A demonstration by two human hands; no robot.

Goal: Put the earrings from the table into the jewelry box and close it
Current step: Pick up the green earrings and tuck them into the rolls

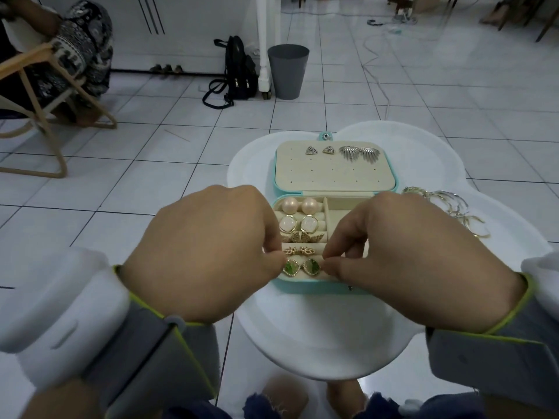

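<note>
The right hand [423, 261] covers the right side of the box [317, 287]; the left hand [205, 252] hides one edge of a green earring [291, 267].

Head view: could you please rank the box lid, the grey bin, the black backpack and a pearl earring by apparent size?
1. box lid
2. black backpack and grey bin, too alike to split
3. pearl earring
The lid is nearer the camera, so its lead may not be real.

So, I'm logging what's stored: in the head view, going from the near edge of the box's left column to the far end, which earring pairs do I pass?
green stone earrings → small gold knot earrings → gold leaf-shaped earrings → white oval earrings → pearl earrings
</note>
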